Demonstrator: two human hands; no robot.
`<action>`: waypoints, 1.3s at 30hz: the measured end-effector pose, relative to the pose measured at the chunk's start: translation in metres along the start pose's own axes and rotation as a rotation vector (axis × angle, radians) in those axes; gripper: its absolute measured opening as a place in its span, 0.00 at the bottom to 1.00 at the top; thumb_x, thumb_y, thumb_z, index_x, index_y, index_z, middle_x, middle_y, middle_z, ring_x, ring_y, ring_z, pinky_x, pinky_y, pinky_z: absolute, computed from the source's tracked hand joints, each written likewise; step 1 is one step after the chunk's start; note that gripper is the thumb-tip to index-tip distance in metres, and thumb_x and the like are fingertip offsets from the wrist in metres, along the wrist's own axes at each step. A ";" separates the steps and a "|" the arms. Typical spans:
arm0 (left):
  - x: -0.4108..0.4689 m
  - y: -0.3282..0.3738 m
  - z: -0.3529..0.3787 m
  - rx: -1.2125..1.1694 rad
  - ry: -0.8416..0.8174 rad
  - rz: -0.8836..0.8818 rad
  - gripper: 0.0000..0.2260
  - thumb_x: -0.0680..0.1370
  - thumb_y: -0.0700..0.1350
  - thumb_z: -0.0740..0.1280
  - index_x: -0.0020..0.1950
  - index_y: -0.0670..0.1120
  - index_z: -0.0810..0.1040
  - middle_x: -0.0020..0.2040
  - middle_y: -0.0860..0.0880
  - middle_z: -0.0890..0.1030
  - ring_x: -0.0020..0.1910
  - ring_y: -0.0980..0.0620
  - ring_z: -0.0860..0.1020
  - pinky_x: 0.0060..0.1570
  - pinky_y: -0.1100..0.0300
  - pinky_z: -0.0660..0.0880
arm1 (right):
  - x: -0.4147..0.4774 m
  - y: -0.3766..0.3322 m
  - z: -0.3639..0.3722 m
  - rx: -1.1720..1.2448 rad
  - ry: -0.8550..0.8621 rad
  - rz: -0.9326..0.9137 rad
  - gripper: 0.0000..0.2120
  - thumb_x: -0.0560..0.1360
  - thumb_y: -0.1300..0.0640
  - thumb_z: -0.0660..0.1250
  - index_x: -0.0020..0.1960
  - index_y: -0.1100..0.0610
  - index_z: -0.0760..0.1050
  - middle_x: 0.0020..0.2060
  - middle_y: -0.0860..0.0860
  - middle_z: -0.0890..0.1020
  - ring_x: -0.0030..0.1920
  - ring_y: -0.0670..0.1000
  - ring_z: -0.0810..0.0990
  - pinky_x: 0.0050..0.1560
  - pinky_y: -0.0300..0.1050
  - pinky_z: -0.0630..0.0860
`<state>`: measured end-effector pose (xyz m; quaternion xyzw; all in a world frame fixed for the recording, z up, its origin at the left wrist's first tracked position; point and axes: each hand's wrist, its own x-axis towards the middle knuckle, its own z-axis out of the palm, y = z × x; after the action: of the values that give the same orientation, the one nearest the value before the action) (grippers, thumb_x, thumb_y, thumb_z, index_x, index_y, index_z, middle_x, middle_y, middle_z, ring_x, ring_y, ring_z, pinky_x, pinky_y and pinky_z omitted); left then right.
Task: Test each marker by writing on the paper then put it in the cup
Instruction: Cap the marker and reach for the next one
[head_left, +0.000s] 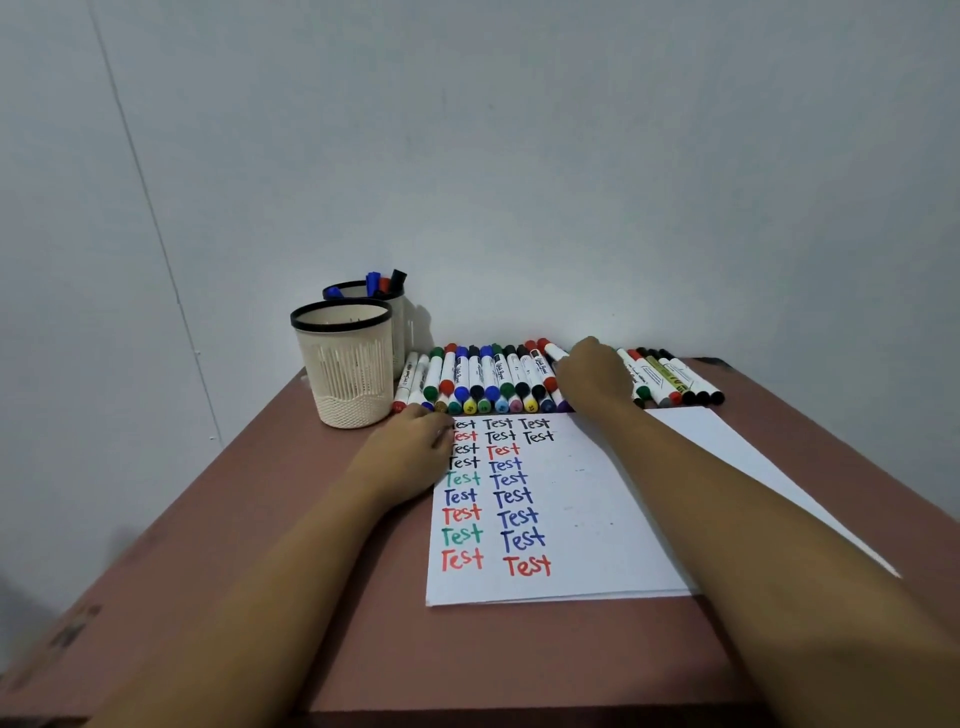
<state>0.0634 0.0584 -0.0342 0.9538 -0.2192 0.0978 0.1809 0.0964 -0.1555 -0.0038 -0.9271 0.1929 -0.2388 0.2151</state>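
A white paper (587, 499) lies on the table, covered with rows of the word "Test" in black, red, blue and green. Behind it, a row of markers (483, 379) with coloured caps lies side by side along the wall. My right hand (595, 376) reaches into that row and grips a white-barrelled marker (557, 353), whose end sticks out to the left of my fingers. My left hand (410, 449) rests on the paper's top left corner and holds nothing. A cream mesh cup (345, 382) with a black rim stands at the left.
A second cup (397, 312) behind the first holds blue, red and black markers. More markers (675, 382) lie right of my right hand. Another white sheet (727, 447) sticks out at the right. The brown table (260, 519) ends at the wall.
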 end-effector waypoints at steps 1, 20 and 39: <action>0.000 0.000 0.000 -0.006 0.002 -0.001 0.17 0.81 0.48 0.55 0.69 0.48 0.70 0.67 0.45 0.71 0.64 0.49 0.70 0.63 0.56 0.67 | -0.002 -0.001 -0.003 0.057 0.031 0.021 0.08 0.79 0.62 0.57 0.55 0.64 0.70 0.49 0.60 0.79 0.49 0.58 0.77 0.39 0.46 0.67; -0.007 0.024 -0.007 -0.005 0.201 0.240 0.21 0.81 0.50 0.59 0.72 0.45 0.64 0.66 0.46 0.70 0.61 0.49 0.70 0.58 0.59 0.68 | -0.099 -0.009 -0.048 0.849 -0.136 -0.051 0.07 0.75 0.61 0.62 0.39 0.61 0.72 0.30 0.52 0.70 0.33 0.49 0.66 0.33 0.41 0.64; -0.010 0.040 -0.006 -0.114 0.141 0.312 0.09 0.81 0.49 0.56 0.52 0.44 0.67 0.31 0.54 0.68 0.31 0.51 0.68 0.32 0.56 0.64 | -0.096 -0.008 -0.031 1.118 -0.382 -0.031 0.17 0.77 0.51 0.66 0.32 0.57 0.72 0.24 0.47 0.71 0.27 0.46 0.66 0.31 0.41 0.63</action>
<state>0.0354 0.0311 -0.0188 0.8872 -0.3566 0.1785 0.2321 0.0041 -0.1138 -0.0098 -0.7023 -0.0181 -0.1362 0.6985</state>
